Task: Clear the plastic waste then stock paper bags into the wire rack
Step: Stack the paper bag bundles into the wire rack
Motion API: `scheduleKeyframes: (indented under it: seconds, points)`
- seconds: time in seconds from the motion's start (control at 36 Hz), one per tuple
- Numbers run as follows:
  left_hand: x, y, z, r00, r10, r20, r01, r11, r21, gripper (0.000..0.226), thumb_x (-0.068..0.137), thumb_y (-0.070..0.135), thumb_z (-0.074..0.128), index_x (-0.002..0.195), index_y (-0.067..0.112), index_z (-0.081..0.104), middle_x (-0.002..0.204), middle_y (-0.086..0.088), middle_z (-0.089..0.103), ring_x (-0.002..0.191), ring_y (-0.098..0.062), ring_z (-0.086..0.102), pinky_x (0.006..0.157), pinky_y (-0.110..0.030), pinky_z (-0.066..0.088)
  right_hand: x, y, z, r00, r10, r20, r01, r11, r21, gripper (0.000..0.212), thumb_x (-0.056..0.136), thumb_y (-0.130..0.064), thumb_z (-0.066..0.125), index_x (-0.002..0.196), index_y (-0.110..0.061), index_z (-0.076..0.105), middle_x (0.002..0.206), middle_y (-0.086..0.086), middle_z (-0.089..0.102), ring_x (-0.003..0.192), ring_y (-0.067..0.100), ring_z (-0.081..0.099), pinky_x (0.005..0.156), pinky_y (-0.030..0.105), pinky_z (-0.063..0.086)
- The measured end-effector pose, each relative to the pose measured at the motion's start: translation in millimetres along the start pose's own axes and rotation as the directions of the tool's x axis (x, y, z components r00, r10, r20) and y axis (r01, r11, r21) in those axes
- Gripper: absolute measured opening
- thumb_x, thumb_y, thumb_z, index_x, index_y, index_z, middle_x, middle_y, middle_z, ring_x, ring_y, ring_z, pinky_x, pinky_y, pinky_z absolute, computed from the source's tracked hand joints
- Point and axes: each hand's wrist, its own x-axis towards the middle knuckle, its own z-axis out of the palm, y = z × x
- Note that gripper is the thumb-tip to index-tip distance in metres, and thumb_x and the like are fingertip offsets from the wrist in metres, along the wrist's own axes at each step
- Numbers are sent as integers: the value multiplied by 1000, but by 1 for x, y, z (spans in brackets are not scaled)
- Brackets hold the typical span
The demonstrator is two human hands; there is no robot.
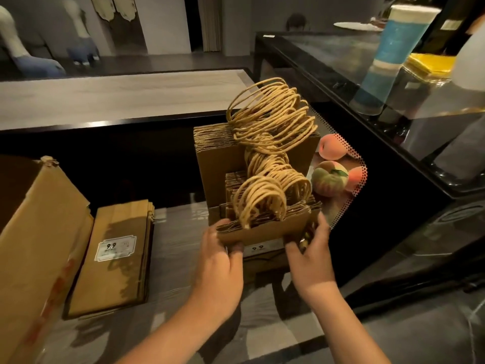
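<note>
A thick bundle of brown paper bags (265,227) with twisted rope handles stands upright at the middle of the counter. My left hand (219,256) grips its left end and my right hand (311,248) grips its right end. Behind it stand two taller rows of the same bags (217,164), their handles (273,111) bunched above. A label reading 9.9 (258,248) shows just below the held bundle. The wire rack itself is hidden by the bags. A flat stack of bags (115,258) with a 9.9 label lies to the left.
A large cardboard box (34,245) stands at the far left. A glass display case (380,158) on the right holds peach-shaped items (330,177). On its top stand a blue cup stack (388,61) and yellow napkins (430,64). Shiny plastic film (178,232) covers the counter.
</note>
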Motion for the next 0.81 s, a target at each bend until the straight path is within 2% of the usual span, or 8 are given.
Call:
scheduleKeyframes:
  seconds: [0.11,0.22,0.28,0.36,0.44,0.53,0.67,0.81]
  points:
    - [0,6,3,1000,2,13,-2,1000,27,39,98,18,46,136,13,41,125,3,42,113,-6,43,102,-16,34,-3,-12,7,999,-54,-7,54,999,6,75,91,-3,56,152,-31,21,149,-4,40,138,13,36,116,40,32]
    - [4,0,4,996,-9,94,5,999,50,31,99,20,43,130,19,44,124,7,41,99,8,41,80,5,28,-1,-13,10,999,-37,-15,37,999,-8,69,91,-6,57,149,-29,27,144,-2,47,134,17,42,113,48,36]
    - [4,3,1,995,9,102,-14,998,54,29,99,21,42,128,20,45,122,7,40,98,11,42,79,4,31,-2,-15,8,1000,-17,-11,18,1000,25,65,92,-8,56,147,-32,31,140,-3,50,131,15,45,110,46,39]
    - [4,11,-3,996,16,90,-19,999,32,36,100,24,39,134,17,42,126,5,39,99,0,46,84,-7,37,-2,-23,6,1000,-18,12,17,997,72,62,97,-13,53,149,-35,29,143,-7,48,130,11,45,106,33,38]
    - [5,8,1,990,-5,138,-5,998,68,31,100,25,41,130,19,43,121,5,41,92,-4,50,76,-11,41,0,-21,7,1000,3,23,-4,999,48,65,97,-16,52,152,-35,23,149,-4,43,137,16,40,114,43,34]
    - [7,-2,4,973,-86,214,71,995,75,19,99,23,44,117,28,44,119,5,44,90,-3,49,78,-17,44,-2,-19,9,999,35,19,-36,998,53,65,96,-15,53,150,-36,25,147,-3,45,136,19,42,113,50,36]
    - [-2,-7,-3,981,-50,189,51,999,2,42,96,28,50,134,37,35,127,19,33,107,9,38,76,1,27,-10,-19,5,998,61,-15,-59,993,101,71,93,-2,56,152,-29,26,149,-1,43,136,18,42,112,40,36]
    - [-12,2,-5,989,29,143,-11,992,-129,54,93,22,58,131,46,28,127,27,28,116,27,25,89,6,22,-20,-21,4,996,47,-75,-35,989,144,78,89,11,55,153,-24,26,150,-3,41,136,13,40,98,22,38]
